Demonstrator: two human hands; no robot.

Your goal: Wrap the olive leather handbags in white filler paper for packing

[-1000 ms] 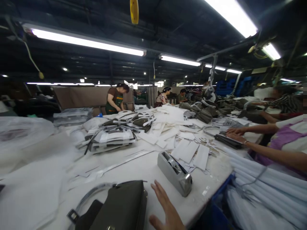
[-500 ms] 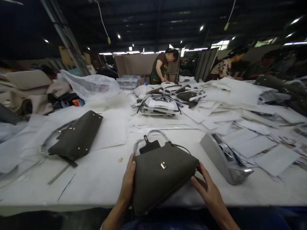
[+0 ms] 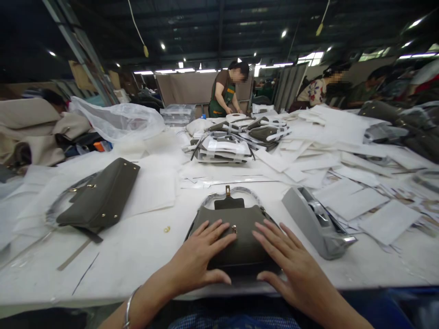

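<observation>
A dark olive handbag (image 3: 236, 253) lies on the table right before me, its flap (image 3: 229, 203) and wrapped handle pointing away. A small gold clasp (image 3: 234, 229) sits in the middle of its front. My left hand (image 3: 202, 256) rests flat on the bag's left part, fingers stretched out, thumb near the lower edge. On the right part lies my right hand (image 3: 286, 256), its fingers also spread. Both palms cover some of the bag's sides. A similar handbag (image 3: 103, 196) lies tilted on the table to the left.
A grey tape dispenser (image 3: 317, 221) stands to the right, beside scattered white sheets (image 3: 389, 221). Small gold pieces (image 3: 167, 229) lie left of the bag. Wrapped bags (image 3: 224, 148) are piled farther back, where a person (image 3: 226, 91) bends over the table. Clear plastic (image 3: 120, 121) lies back left.
The handbag has turned from a tilted, slanted position to lie squarely before me. Both hands have shifted from its sides onto its front face, fingers spread.
</observation>
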